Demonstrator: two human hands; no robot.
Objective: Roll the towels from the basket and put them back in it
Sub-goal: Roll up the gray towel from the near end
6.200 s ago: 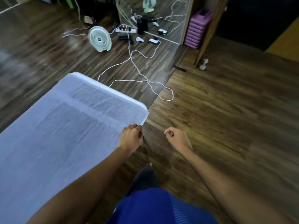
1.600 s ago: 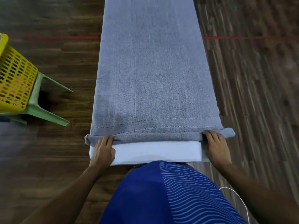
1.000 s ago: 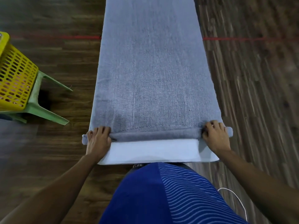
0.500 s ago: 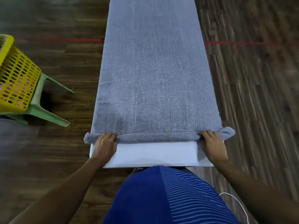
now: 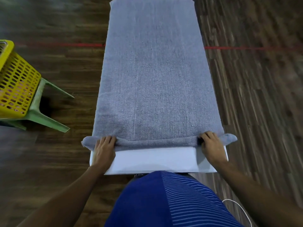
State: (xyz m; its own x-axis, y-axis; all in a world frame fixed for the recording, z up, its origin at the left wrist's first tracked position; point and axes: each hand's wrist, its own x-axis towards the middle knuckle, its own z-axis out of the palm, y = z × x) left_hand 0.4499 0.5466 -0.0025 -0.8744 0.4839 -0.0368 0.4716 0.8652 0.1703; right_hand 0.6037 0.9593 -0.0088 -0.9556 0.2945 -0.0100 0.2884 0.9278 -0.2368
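The long grey terry towel (image 5: 155,79) lies flat along the white padded board (image 5: 155,158), its near end turned into a thin roll (image 5: 155,142) overhanging both sides. It looks soft, limp and light, likely to skew unless held near both ends of the roll. The left hand (image 5: 104,149) and right hand (image 5: 212,147) do so, palms down, fingers curled over the roll, arms stretched forward. The yellow perforated plastic basket (image 5: 16,89) sits on a green plastic stool (image 5: 47,118), well apart to the left.

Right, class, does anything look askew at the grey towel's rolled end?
The towel is rolled unevenly: the roll's ends bulge past the left hand and right hand and overhang the white table, the right end flaring most.
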